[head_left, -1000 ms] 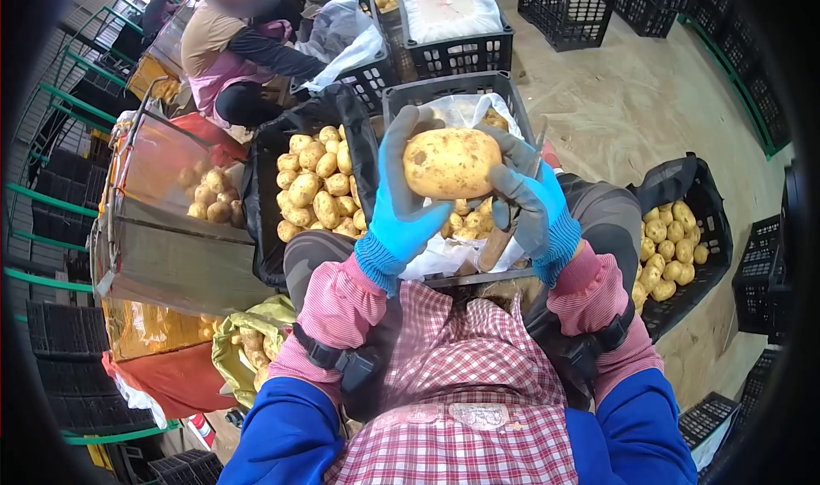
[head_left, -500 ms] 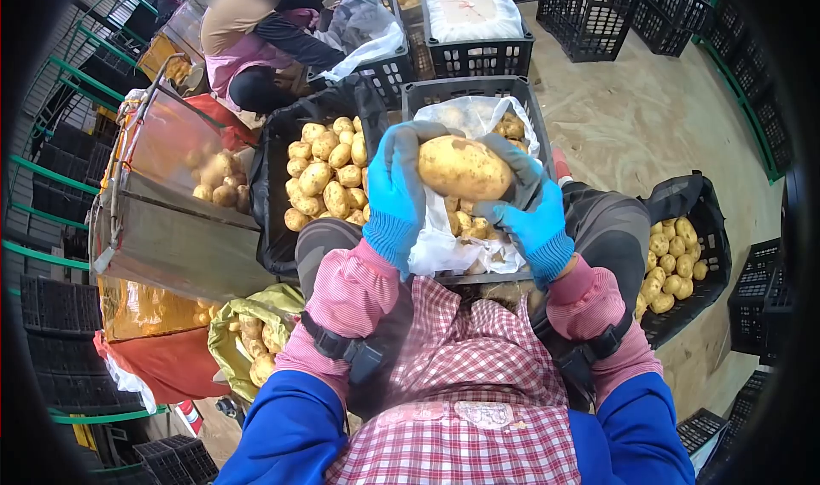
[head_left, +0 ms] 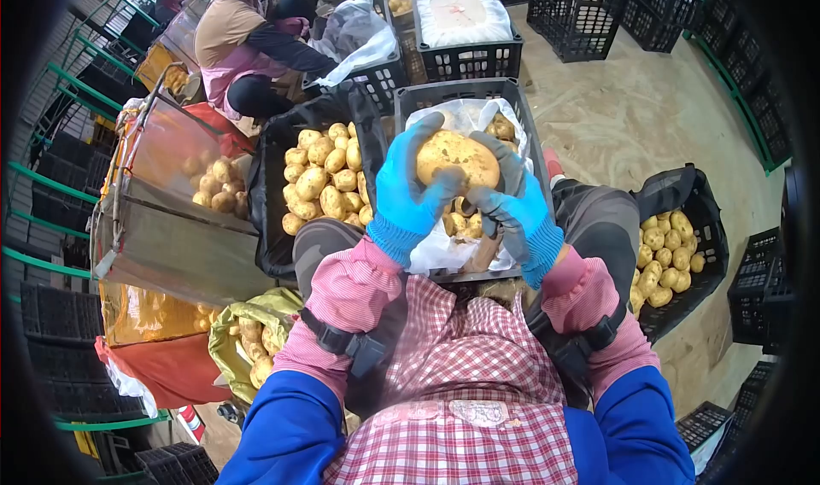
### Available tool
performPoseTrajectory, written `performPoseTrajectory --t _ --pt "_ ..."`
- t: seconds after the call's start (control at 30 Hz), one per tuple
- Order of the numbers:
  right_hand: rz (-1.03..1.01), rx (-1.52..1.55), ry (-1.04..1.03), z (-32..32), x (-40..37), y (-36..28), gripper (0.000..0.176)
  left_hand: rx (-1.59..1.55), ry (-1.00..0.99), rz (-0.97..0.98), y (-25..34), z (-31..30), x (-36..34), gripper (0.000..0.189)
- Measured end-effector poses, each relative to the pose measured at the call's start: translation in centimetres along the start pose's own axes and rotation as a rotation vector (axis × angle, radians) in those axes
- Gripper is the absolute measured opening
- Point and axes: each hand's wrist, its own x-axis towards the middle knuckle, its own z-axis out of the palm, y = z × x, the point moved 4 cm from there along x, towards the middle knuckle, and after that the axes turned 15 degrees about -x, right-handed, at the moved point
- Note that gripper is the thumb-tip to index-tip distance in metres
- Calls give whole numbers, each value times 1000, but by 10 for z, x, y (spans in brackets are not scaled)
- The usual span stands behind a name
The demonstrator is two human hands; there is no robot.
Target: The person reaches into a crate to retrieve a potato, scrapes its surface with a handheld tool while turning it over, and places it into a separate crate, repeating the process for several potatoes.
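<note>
A large yellow potato (head_left: 459,158) with brown specks is held up between my two gloved hands. My left hand (head_left: 410,182), in a blue and grey glove, wraps its left side with the thumb across the front. Around the right side curl the fingers of my right hand (head_left: 515,207), gloved the same way. Below them stands a black crate (head_left: 536,135) lined with white plastic (head_left: 427,253), with several potatoes (head_left: 464,223) inside, partly hidden by my hands.
Left of my knees sits a black-lined crate of potatoes (head_left: 322,173); another potato crate (head_left: 669,259) is on the right. A green sack (head_left: 282,306) and a mesh-sided bin (head_left: 184,233) stand left. A co-worker (head_left: 243,49) sits ahead beside a crate. A covered crate (head_left: 470,58) is at the back.
The potato has been turned in my hands, so its long side no longer points straight across. My left thumb now lies over its front. The view has shifted slightly.
</note>
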Motion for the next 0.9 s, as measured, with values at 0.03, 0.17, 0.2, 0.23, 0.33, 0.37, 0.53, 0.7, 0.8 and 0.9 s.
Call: performPoseTrajectory --t 0.03,0.17,0.2,0.23,0.33,0.37,0.53,0.7,0.8,0.9 --pt "48 19 -33 0 -3 0 79 -8 38 -60 -1 -3 0 47" --pt "-137 27 36 12 5 16 72 60 218 -70 -40 -25 -1 35" --pt "-43 -96 76 4 -1 18 71 -290 354 -432 -9 -2 3 36" --pt "-178 138 47 2 -4 12 71 -496 337 -553 -27 -2 5 41" --pt "-16 236 17 -13 -33 -27 63 -466 174 -511 -49 -1 -15 34" --pt "11 284 46 -25 -53 -46 65 -462 106 -562 -70 -5 -20 32" --pt "-120 -274 583 -146 -163 -111 51 88 -793 -793 -93 28 -44 30" --pt "371 -873 944 -346 -305 -54 47 423 -899 -872 -189 -28 -50 26" --pt "962 -1008 938 -434 -369 14 50 612 -893 -963 -228 1 -44 35" --pt "556 -663 931 -377 -282 -21 48 410 -658 -897 -303 46 -75 48"
